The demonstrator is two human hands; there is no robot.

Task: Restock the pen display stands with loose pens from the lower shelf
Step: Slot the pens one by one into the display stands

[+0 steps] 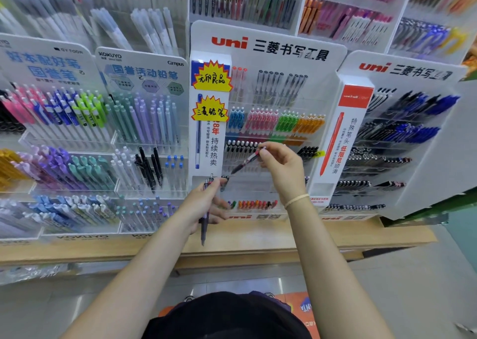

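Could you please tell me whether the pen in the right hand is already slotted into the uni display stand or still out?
Still out: the right hand pinches the pen tilted in front of the uni display stand.

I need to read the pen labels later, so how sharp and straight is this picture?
Head view: centre fairly sharp, the uni stand header readable; edges and upper shelves smear with blur; wide-angle bends the wooden shelf and tilts the outer stands; lighting even, no strong glare.

wooden shelf (284, 238), glossy grey floor (413, 287)
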